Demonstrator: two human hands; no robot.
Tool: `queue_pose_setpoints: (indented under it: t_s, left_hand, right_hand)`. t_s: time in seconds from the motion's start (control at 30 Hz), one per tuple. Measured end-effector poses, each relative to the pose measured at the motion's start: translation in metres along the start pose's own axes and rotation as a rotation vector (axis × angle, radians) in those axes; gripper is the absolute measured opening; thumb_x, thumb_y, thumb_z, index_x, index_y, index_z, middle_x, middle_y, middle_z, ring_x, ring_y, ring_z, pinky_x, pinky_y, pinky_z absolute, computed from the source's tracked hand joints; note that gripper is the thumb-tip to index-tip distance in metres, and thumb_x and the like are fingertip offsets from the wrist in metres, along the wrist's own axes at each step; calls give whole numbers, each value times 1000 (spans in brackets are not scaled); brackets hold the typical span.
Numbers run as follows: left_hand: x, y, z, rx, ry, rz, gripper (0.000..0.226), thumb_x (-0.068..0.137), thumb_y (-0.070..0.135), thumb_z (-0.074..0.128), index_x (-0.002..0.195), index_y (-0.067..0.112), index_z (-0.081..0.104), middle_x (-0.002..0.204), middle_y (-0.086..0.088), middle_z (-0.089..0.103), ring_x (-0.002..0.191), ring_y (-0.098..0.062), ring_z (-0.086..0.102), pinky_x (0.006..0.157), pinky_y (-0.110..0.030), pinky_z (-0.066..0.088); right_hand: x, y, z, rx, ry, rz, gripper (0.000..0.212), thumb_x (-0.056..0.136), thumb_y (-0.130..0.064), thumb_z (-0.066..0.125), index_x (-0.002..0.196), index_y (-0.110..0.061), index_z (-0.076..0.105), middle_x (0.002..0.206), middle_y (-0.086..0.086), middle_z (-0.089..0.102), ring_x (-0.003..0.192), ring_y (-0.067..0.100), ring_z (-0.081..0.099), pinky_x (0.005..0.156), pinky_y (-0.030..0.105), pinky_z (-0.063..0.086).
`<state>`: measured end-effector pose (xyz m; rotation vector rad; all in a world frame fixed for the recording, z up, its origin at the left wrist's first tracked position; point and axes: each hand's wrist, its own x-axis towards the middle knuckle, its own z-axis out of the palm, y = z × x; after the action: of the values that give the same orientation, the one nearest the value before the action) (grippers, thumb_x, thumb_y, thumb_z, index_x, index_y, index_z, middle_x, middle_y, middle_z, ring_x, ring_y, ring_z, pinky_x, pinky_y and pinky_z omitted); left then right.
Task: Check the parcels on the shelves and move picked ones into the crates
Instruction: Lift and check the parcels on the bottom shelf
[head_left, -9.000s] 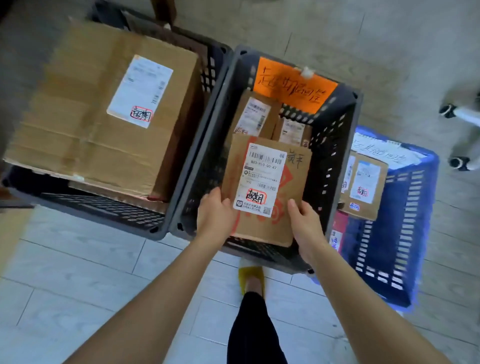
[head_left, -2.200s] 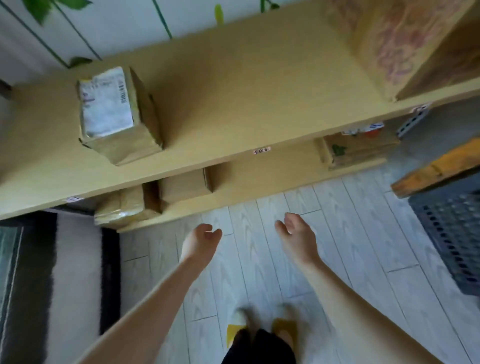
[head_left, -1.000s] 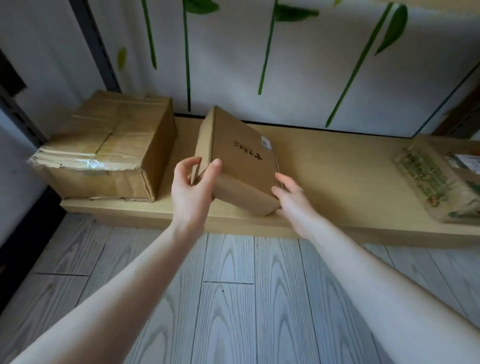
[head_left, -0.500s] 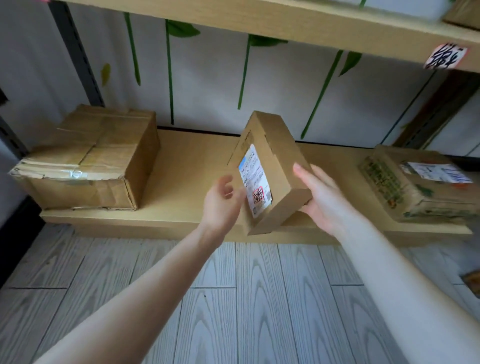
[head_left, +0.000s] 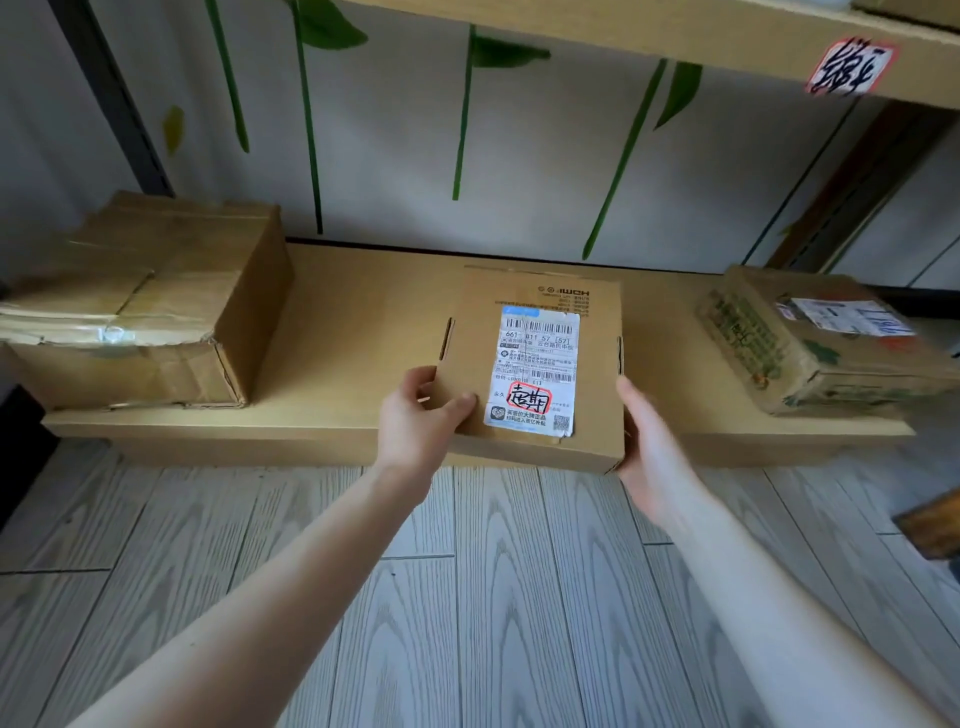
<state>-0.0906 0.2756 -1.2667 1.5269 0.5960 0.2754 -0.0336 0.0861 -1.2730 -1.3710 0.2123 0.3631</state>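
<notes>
A flat brown cardboard parcel (head_left: 592, 358) lies with its white shipping label (head_left: 535, 366) facing up, over the front edge of the low wooden shelf (head_left: 358, 322). The label carries barcodes and a red-framed handwritten mark. My left hand (head_left: 418, 415) grips the parcel's near left corner, thumb on top. My right hand (head_left: 647, 441) holds its right side, fingers under the edge. No crate is in view.
A large taped carton (head_left: 140, 301) sits at the shelf's left end. A printed box with a label (head_left: 810, 343) sits at the right end. An upper shelf (head_left: 675, 26) with a red-edged tag (head_left: 849, 67) hangs overhead. Pale plank floor (head_left: 493, 597) lies below.
The parcel stood on edge between my hands; it has been turned flat with the label up. Both hands now hold its near sides. My view has moved closer.
</notes>
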Motion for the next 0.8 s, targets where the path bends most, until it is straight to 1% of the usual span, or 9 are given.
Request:
queue_pose_setpoints:
  t_s: [0.07,0.17,0.27,0.37,0.43,0.53,0.63,0.73,0.8]
  left_hand:
    - [1,1,-1,-41,-6,-7,40,80,8,68,114,18,51,95,2,57,85,-17,58,71,-25,47]
    - [4,-1,-2,-80,-9,-18,39,79,8,69,111,18,50,91,3,61,81,-15,60,70,-23,50]
    - [11,-2,0,-120,-9,-26,29,80,11,68,102,21,51,91,2,63,80,-15,61,74,-29,50]
    - [22,-4,8,-140,34,-47,15,83,19,64,92,24,53,85,1,63,76,-16,57,69,-33,45]
    - [28,0,18,-107,53,-63,10,84,24,63,86,24,54,80,3,59,75,-15,53,66,-31,42]
    - [25,20,41,-11,23,-149,15,83,30,64,89,19,57,79,6,59,79,-15,55,71,-32,43]
    - [0,49,73,61,-51,-269,21,80,33,67,93,17,62,81,4,61,83,-16,58,77,-32,48]
    - [-45,80,111,117,-167,-364,36,83,31,64,113,12,60,78,5,58,69,-10,54,59,-27,42]
    - [-83,104,136,171,-246,-422,26,84,32,63,107,19,58,77,8,57,67,-8,51,55,-26,38]
  right_hand:
    - [2,4,2,1,23,-15,49,82,-34,64,126,-19,49,116,2,66,107,19,61,94,44,47]
    - [5,10,4,22,38,-16,51,79,-27,67,126,-21,49,114,0,66,101,16,62,91,40,47]
    - [9,16,3,82,53,-5,44,81,-25,67,122,-23,52,105,-3,70,92,14,65,82,35,49]
    - [11,18,-1,128,79,-26,36,81,-22,67,115,-21,56,90,-7,73,82,10,68,72,29,53]
    - [8,11,-6,155,120,-25,38,82,-19,66,118,-16,55,98,-1,71,89,14,67,77,32,53]
    - [-12,-10,-21,194,225,58,42,82,-15,66,122,-11,53,116,11,65,108,25,61,96,43,48]
    - [-50,-39,-49,248,340,160,43,82,-13,66,122,-9,51,119,14,64,113,28,59,99,44,45]
    - [-100,-78,-84,291,475,253,44,80,-15,68,121,-13,52,119,11,64,112,26,59,98,42,42]
    - [-138,-105,-112,329,558,279,40,80,-13,67,118,-13,54,118,13,64,109,26,61,96,39,44]
